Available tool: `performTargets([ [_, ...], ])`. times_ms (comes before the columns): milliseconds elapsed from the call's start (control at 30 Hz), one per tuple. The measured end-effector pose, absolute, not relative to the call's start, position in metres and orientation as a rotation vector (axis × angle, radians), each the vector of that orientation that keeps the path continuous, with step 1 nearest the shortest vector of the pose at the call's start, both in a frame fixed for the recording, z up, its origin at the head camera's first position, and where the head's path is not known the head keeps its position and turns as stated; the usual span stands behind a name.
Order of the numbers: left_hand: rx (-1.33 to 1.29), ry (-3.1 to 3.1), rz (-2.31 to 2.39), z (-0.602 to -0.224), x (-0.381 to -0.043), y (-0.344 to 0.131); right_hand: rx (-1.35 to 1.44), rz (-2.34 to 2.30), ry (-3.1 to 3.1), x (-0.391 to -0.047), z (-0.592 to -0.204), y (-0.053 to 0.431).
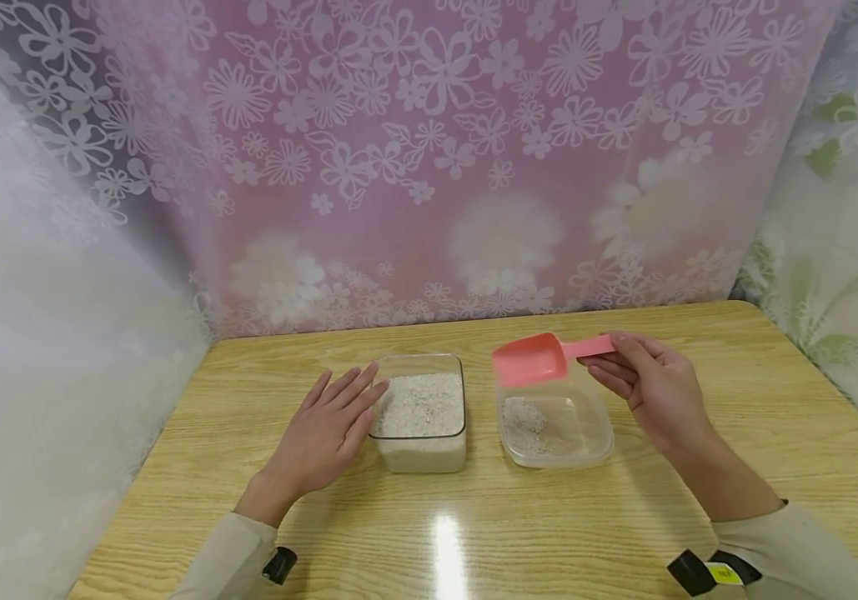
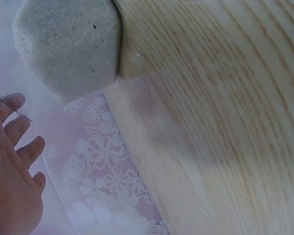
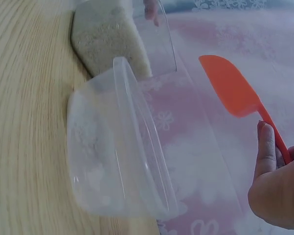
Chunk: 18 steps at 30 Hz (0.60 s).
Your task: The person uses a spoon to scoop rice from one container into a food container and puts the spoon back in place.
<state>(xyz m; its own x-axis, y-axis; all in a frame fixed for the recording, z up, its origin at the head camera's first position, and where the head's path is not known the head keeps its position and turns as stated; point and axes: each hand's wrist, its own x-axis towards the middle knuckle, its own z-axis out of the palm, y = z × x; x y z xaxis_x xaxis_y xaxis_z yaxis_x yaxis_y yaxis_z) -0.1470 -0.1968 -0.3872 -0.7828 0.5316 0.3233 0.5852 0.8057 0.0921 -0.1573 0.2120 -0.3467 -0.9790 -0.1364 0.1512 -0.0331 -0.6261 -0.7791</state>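
A pink scoop (image 1: 529, 360) hangs over the back of a clear plastic tub (image 1: 594, 442), its handle pinched between the thumb and fingers of my right hand (image 1: 657, 387). In the head view its bowl looks bare. A small heap of rice (image 1: 524, 425) lies in the tub's left side. To the left stands a square glass container (image 1: 423, 454), filled with rice (image 1: 421, 404) to below its rim. My left hand (image 1: 327, 433), fingers straight and spread, rests at the glass container's left rim. The right wrist view shows the scoop (image 3: 230, 85) raised above the tub's rim (image 3: 137, 127).
Both containers stand on a wood-grain table (image 1: 429, 517), side by side with a narrow gap between them. A pink flowered curtain (image 1: 474, 167) hangs behind the table's back edge, and pale curtains (image 1: 46, 350) flank both sides.
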Motion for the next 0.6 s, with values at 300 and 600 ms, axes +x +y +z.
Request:
performTargets([
  [300,-0.859,-2.699,-0.239,-0.386,-0.146,-0.198,-0.26,-2.694,1.393,-0.165,-0.345,0.183],
  [600,-0.857,-2.7,-0.247,-0.387,-0.147,-0.197,-0.235,-2.57,1.575,-0.17,-0.343,0.158],
])
